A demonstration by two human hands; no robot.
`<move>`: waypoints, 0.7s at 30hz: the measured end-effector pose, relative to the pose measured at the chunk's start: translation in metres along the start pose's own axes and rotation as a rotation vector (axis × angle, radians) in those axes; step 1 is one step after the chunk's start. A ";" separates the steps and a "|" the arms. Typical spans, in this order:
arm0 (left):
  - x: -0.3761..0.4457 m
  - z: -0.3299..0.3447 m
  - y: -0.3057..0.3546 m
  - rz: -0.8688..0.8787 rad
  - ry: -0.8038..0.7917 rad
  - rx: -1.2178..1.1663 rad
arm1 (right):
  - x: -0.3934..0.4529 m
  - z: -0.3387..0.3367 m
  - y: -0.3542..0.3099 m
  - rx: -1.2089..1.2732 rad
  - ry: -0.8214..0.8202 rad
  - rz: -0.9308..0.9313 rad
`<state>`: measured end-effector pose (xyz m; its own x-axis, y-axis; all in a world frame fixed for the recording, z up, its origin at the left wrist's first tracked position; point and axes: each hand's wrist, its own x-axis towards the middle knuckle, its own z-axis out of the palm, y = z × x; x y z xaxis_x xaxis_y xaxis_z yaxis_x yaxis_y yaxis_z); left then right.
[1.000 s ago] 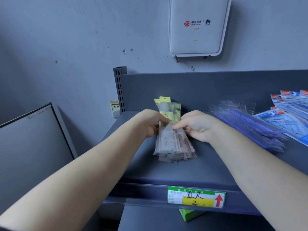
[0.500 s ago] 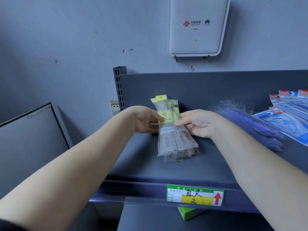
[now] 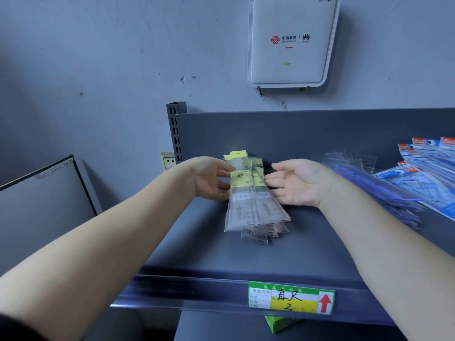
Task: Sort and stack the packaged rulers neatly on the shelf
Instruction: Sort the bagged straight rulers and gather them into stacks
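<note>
Your left hand lay spread, palm inward, its fingertips touching the left edge of the ruler stack; your right hand was spread too, just beside the stack's right edge, contact unclear. That stack sat mid-shelf, fanned at its near end, yellow headers toward the back. Those sleeves looked light, flexible and slippery, so squaring them by their long edges seemed the best hold. Farther right lay blue packets.

Green box mostly hidden under shelf lip; blue packets cut off right.
</note>
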<state>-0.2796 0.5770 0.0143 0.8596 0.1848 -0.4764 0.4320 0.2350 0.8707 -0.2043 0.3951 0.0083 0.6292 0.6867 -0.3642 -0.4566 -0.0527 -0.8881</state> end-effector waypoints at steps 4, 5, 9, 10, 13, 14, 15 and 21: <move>0.006 0.008 -0.005 0.031 0.044 0.121 | 0.003 -0.003 0.001 -0.022 -0.012 -0.002; 0.007 0.010 -0.006 0.051 0.063 0.144 | 0.003 -0.003 0.001 -0.030 -0.021 -0.009; 0.005 0.014 -0.011 0.155 0.051 0.103 | 0.005 0.002 0.005 -0.260 -0.027 -0.123; 0.004 0.014 -0.012 0.189 0.044 0.068 | 0.005 0.004 0.005 -0.288 -0.033 -0.166; -0.002 0.015 -0.009 0.314 0.031 -0.002 | 0.001 0.009 0.004 -0.268 -0.033 -0.298; -0.005 0.015 -0.007 0.361 0.028 -0.009 | -0.001 0.010 0.003 -0.263 -0.022 -0.344; -0.008 0.016 -0.005 0.413 0.026 -0.009 | -0.002 0.010 0.002 -0.270 -0.015 -0.397; -0.030 0.017 0.008 0.732 0.044 0.145 | -0.016 0.019 -0.006 -0.577 0.041 -0.705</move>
<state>-0.2974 0.5571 0.0382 0.9307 0.2846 0.2298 -0.2125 -0.0907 0.9729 -0.2233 0.3986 0.0250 0.6703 0.6715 0.3159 0.4208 0.0067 -0.9071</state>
